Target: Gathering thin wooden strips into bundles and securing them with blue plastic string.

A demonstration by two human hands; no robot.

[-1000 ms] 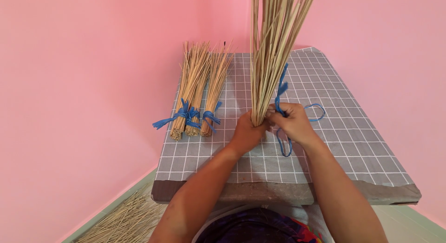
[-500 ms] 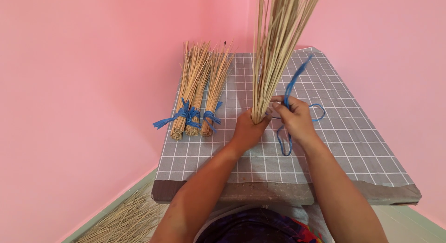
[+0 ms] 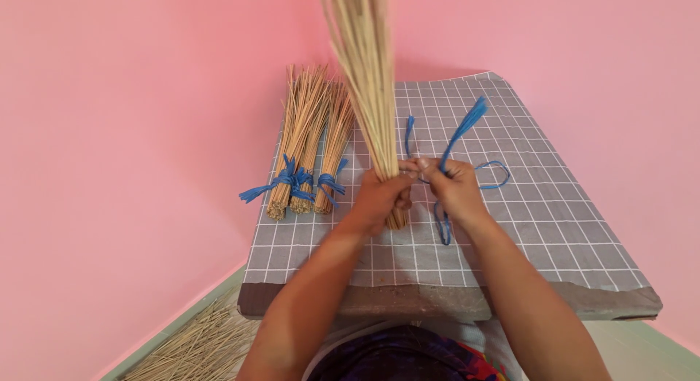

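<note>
Hands tying one upright stick bundle, three tied bundles lying at left.
Tied bundles (image 3: 310, 144) lie lengthwise on the table (image 3: 554, 206); left hand (image 3: 383, 199) clenched around upright bundle (image 3: 368, 82), butt end down, tips up; right hand (image 3: 456, 188) pinches blue string (image 3: 459, 133).

No packages, labels, signs or screens in view.
</note>
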